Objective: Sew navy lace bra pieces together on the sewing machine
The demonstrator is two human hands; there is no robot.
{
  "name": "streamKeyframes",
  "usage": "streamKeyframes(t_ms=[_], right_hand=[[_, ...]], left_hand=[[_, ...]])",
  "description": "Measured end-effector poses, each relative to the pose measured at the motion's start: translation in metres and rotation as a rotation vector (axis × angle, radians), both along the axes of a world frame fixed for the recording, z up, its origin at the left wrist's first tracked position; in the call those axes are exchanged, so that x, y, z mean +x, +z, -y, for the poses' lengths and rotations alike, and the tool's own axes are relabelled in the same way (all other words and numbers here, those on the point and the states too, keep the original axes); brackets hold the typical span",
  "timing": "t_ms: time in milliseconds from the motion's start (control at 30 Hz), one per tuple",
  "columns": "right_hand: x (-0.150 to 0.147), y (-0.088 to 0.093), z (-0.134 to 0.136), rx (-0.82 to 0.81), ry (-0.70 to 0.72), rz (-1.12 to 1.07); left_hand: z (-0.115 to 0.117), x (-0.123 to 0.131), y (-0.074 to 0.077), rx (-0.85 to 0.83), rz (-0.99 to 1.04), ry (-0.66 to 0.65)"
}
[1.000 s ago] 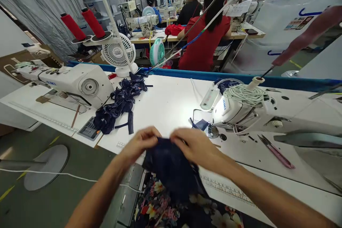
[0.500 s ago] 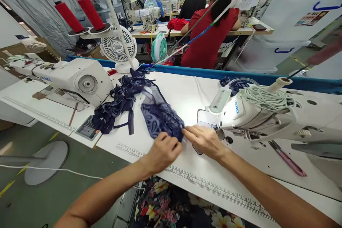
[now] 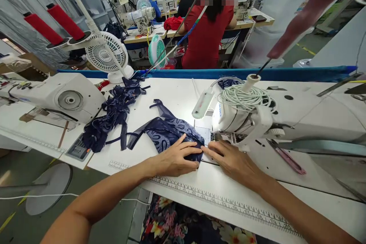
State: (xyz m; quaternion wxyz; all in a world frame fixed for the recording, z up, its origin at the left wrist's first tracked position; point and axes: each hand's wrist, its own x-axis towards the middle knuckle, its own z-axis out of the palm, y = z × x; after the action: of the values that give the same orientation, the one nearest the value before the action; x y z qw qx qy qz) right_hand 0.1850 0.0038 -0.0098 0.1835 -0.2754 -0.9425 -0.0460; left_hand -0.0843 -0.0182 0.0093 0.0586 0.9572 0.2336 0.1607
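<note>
A navy piece of sheer patterned fabric (image 3: 162, 133) lies on the white sewing table, its right end by the presser foot of the sewing machine (image 3: 233, 118). My left hand (image 3: 178, 156) rests flat on the fabric with fingers spread, pressing it to the table. At the fabric's right edge, just in front of the needle area, my right hand (image 3: 228, 160) has its fingers bent and its fingertips on the edge. The thumb of that hand is hidden. Left of this piece is a heap of more navy fabric (image 3: 111, 114) with loose straps.
Pink-handled snips (image 3: 286, 156) lie right of the machine. A second sewing machine (image 3: 71, 95) stands left, with red thread cones (image 3: 65, 21) and a white fan (image 3: 107, 53) behind. A printed ruler (image 3: 217, 198) runs along the front edge. A person in red (image 3: 203, 42) sits beyond.
The fabric piece has come away from the heap and moved right to the presser foot. My left hand has gone from closed fingers to lying flat. My view has shifted right.
</note>
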Motion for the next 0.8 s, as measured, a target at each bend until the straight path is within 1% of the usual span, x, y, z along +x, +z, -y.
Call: streamKeyframes(t_ms=[100, 167, 233, 300, 400, 567, 700, 800], right_hand=[[0.018, -0.004, 0.007, 0.046, -0.049, -0.07], [0.028, -0.006, 0.009, 0.097, -0.124, -0.133], [0.034, -0.008, 0.009, 0.091, -0.207, -0.184], [0.035, -0.009, 0.007, 0.052, -0.248, -0.224], [0.035, -0.009, 0.005, 0.047, -0.228, -0.274], [0.038, -0.013, 0.005, 0.018, -0.26, -0.253], [0.037, -0.014, 0.004, -0.031, -0.268, -0.29], [0.035, -0.011, 0.004, -0.023, -0.265, -0.314]], left_hand=[[-0.007, 0.006, -0.008, -0.084, 0.035, 0.047], [-0.017, 0.015, -0.011, -0.125, 0.059, 0.093], [-0.029, 0.025, -0.012, -0.152, 0.08, 0.136], [-0.04, 0.034, -0.011, -0.17, 0.08, 0.16], [-0.049, 0.043, -0.008, -0.178, 0.07, 0.152], [-0.046, 0.049, -0.004, -0.212, 0.044, 0.129], [-0.049, 0.05, -0.005, -0.221, 0.043, 0.138], [-0.054, 0.051, -0.007, -0.206, 0.05, 0.14]])
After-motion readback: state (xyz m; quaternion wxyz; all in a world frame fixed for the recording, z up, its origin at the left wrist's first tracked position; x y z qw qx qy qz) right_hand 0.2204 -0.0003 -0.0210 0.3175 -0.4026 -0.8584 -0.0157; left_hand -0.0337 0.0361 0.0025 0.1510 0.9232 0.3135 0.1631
